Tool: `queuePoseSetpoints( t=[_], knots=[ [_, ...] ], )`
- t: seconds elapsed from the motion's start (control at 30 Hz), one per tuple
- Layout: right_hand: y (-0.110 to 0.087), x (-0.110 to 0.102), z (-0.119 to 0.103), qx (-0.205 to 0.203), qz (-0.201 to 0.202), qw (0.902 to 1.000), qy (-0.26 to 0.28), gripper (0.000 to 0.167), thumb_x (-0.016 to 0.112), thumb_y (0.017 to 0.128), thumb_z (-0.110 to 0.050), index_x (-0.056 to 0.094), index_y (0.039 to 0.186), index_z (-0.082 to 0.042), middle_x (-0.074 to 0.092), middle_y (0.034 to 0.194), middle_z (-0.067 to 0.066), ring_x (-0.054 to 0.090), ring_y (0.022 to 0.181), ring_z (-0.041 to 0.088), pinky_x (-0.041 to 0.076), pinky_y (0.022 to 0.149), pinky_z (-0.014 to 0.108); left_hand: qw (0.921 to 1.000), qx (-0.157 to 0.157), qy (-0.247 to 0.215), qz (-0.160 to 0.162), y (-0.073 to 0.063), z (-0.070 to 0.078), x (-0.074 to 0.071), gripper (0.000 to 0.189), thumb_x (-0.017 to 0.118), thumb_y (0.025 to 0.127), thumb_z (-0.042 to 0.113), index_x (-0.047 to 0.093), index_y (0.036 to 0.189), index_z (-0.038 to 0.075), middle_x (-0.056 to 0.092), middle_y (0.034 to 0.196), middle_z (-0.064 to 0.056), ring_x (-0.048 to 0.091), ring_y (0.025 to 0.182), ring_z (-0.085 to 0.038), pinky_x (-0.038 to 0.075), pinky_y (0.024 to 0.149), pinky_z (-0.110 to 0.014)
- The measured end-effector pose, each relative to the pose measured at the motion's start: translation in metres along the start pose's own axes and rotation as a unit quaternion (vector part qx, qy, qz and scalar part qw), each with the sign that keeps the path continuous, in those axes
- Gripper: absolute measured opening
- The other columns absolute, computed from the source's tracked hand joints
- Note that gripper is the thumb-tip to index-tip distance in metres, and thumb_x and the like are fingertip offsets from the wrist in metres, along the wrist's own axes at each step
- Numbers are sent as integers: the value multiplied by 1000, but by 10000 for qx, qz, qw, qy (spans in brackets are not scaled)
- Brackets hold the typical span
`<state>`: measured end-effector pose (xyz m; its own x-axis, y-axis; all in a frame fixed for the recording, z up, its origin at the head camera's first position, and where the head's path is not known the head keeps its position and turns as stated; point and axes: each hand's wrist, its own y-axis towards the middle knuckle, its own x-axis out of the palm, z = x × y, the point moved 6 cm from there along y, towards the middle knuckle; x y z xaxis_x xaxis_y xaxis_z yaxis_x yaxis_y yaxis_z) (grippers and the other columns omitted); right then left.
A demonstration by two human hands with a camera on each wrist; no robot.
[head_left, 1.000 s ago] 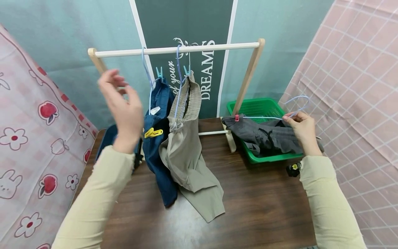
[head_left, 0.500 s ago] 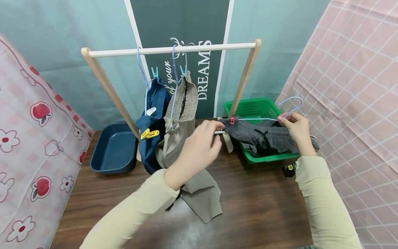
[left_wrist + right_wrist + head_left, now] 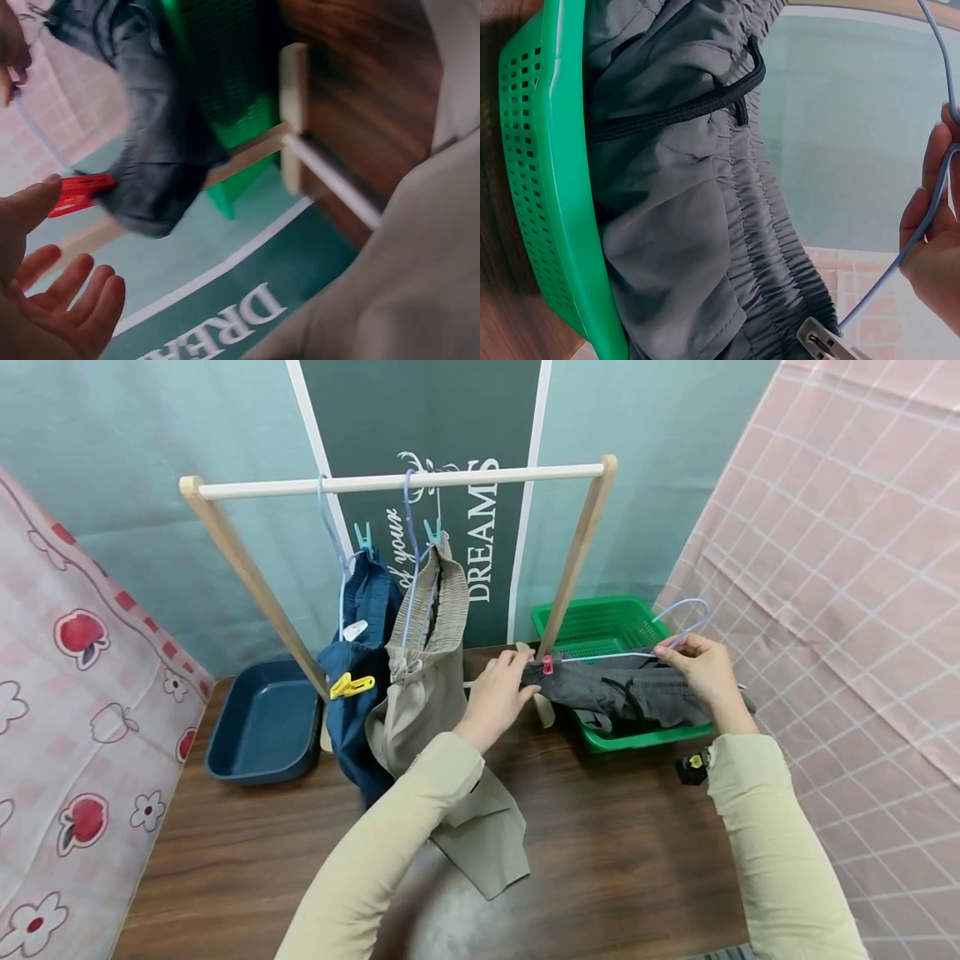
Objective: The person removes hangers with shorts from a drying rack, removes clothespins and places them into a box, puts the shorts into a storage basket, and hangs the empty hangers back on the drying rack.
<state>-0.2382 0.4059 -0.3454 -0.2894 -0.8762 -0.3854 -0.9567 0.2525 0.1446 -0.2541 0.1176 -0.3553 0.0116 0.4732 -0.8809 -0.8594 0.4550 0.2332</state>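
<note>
Dark grey pants [image 3: 592, 693] with an elastic waist and black drawstring [image 3: 675, 109] hang sideways from a thin blue hanger [image 3: 607, 657], over the green basket. A red clothespin [image 3: 547, 665] fastens the waist's left end; a metal clip [image 3: 821, 341] sits at the other end. My right hand [image 3: 701, 668] pinches the hanger wire below its hook. My left hand [image 3: 497, 693] reaches to the waist's left end. In the left wrist view its thumb [image 3: 37, 206] is right at the red clothespin, with the other fingers spread and relaxed below.
A white-barred wooden rack [image 3: 285, 487] holds blue jeans [image 3: 367, 602] and beige pants [image 3: 427, 693] on hangers, with a yellow clothespin [image 3: 351, 685] on the jeans. The green basket [image 3: 645, 742] stands right, a blue tray [image 3: 262, 768] left. Cloth walls surround the table.
My left hand has come from beside the rack's left post, across in front of the hung pants, to the grey pants' left end. My right hand keeps its pinch on the hanger.
</note>
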Motion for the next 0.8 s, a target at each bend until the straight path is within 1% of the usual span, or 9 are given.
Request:
queuePoseSetpoints(
  t=[0.1, 0.2, 0.27, 0.47, 0.5, 0.6, 0.67, 0.73, 0.8],
  knots=[
    [0, 3, 1, -42, -127, 9999, -51, 10, 66, 90, -22, 71, 81, -20, 64, 75, -28, 60, 74, -4, 47, 71, 9, 10000, 59, -59, 3, 3, -3, 10, 56, 64, 91, 33, 45, 142, 18, 56, 131, -7, 58, 114, -24, 51, 94, -36],
    [0, 5, 2, -93, -229, 9995, -205, 14, 64, 91, -21, 70, 78, -24, 63, 79, -30, 61, 77, -4, 46, 71, 9, 9997, 200, 51, 92, 5, -2, 16, 54, 63, 91, 35, 47, 140, 20, 58, 128, -5, 59, 112, -23, 51, 94, -35],
    [0, 6, 2, -97, -277, 9992, -272, 18, 64, 92, -20, 68, 76, -28, 62, 79, -31, 61, 78, -5, 46, 71, 8, 9995, 239, 128, 147, 5, -3, 18, 50, 62, 91, 35, 50, 138, 21, 60, 124, -4, 61, 109, -21, 52, 92, -34],
    [0, 8, 2, -81, -327, 9989, -330, 17, 64, 92, -21, 68, 77, -29, 61, 78, -33, 59, 77, -9, 46, 72, 9, 9986, 206, 205, 442, 7, -5, 21, 28, 60, 95, 28, 64, 121, 19, 69, 112, 0, 66, 97, -18, 55, 81, -32],
    [0, 8, 3, -77, -335, 9988, -350, 16, 64, 92, -21, 69, 78, -28, 61, 79, -33, 58, 77, -9, 45, 72, 9, 9983, 223, 298, 439, 8, -6, 22, 28, 60, 95, 28, 63, 122, 19, 68, 112, 1, 66, 97, -18, 55, 80, -32],
    [0, 8, 4, -47, -353, 9985, -416, 15, 64, 92, -20, 70, 81, -28, 60, 79, -33, 57, 78, -9, 45, 73, 10, 9974, 353, 583, 248, 9, -4, 28, 36, 62, 94, 29, 57, 128, 20, 65, 119, 1, 64, 101, -17, 55, 83, -31],
    [1, 8, 5, -34, -357, 9985, -408, 14, 64, 92, -20, 70, 81, -27, 60, 79, -32, 57, 78, -8, 45, 73, 10, 9967, 444, 671, 143, 9, -3, 31, 43, 63, 92, 31, 54, 132, 19, 63, 122, 0, 63, 104, -18, 55, 84, -31],
    [1, 9, 5, -37, -385, 9981, -486, 12, 64, 92, -21, 70, 83, -23, 60, 80, -33, 57, 78, -9, 46, 73, 10, 9966, 452, 661, 219, 9, -2, 32, 40, 64, 92, 32, 56, 130, 19, 65, 120, 1, 64, 103, -18, 55, 83, -31],
    [1, 11, 5, -61, -413, 9980, -481, 11, 64, 92, -21, 70, 83, -20, 60, 79, -33, 58, 78, -9, 46, 72, 10, 9962, 455, 609, 422, 9, -2, 31, 32, 64, 92, 30, 62, 122, 19, 68, 114, 1, 66, 98, -17, 56, 80, -32]
  ],
)
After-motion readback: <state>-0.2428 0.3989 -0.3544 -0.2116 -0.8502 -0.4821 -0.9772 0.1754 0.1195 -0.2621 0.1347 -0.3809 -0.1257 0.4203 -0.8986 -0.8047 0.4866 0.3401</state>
